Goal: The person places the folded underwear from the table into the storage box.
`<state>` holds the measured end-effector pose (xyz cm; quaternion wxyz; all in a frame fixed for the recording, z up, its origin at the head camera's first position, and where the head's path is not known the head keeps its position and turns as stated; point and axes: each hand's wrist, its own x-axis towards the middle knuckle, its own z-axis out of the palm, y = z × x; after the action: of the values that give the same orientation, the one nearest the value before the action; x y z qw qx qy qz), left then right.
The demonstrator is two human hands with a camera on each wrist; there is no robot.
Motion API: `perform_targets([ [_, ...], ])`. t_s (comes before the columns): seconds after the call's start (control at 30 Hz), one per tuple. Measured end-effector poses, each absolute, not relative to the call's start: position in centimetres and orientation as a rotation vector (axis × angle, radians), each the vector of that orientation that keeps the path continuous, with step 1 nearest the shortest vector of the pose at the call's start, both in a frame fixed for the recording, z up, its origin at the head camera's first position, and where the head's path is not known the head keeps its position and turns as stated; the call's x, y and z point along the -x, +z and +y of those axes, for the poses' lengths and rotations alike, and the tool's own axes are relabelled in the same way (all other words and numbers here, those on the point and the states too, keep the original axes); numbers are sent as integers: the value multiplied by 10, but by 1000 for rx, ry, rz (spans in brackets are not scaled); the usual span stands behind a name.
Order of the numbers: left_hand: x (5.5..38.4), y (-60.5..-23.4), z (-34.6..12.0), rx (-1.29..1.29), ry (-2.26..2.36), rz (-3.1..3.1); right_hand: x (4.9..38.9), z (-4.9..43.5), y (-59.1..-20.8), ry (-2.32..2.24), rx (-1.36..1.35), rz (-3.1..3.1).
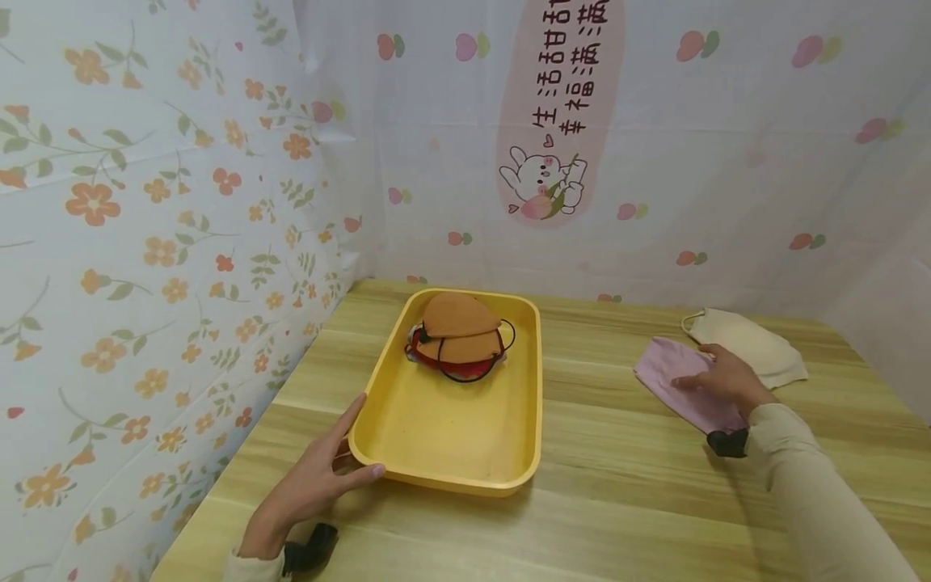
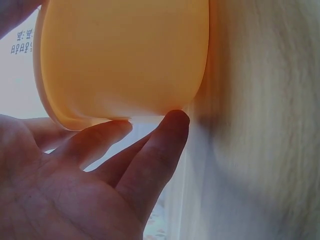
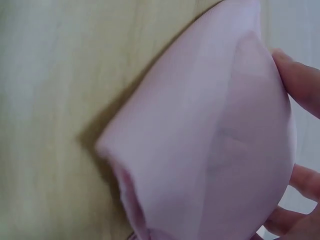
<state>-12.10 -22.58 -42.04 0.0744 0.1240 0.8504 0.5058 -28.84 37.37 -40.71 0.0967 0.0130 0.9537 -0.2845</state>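
Observation:
A yellow tray [image 1: 444,436] stands on the table. My left hand [image 1: 313,481] grips its near left corner, with the thumb at the front rim and fingers [image 2: 167,145] against the outer wall. On the right, my right hand [image 1: 723,380] holds a pink cloth face mask [image 1: 672,372] by its curved edge. The mask [image 3: 190,130] is folded in half and casts a shadow on the wood. Inside the tray, at its far end, lie brown cloth masks [image 1: 458,319] with dark ear loops, above a red one [image 1: 469,370].
A cream cloth mask [image 1: 756,343] lies just behind my right hand, near the back of the table. The wooden tabletop [image 1: 589,453] stretches between tray and hand. Printed curtains [image 1: 436,162] close off the back and left.

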Motion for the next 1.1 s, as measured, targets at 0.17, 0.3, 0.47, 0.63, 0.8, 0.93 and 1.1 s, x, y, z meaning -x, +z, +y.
perform_targets([
  [0.17,121,-422,-226,-387,1523,2574,287,373,-407,-722,-41,2897],
  [0.3,121,-422,-226,-382,1521,2576,287,371,-404,-694,-84,2909],
  [0.47,121,-422,-225,-367,1521,2564,286,372,-404,-728,-74,2883],
  [0.63,121,-422,-225,-358,1522,2550,286,377,-405,-673,-35,2899],
  [0.8,121,-423,-224,-329,1523,2538,285,381,-400,-724,-51,2888],
  [0.93,121,-424,-225,-346,1530,2542,284,386,-393,-956,-108,2753],
  [1.1,121,-423,-226,-375,1523,2550,281,389,-388,-1177,-160,2625],
])
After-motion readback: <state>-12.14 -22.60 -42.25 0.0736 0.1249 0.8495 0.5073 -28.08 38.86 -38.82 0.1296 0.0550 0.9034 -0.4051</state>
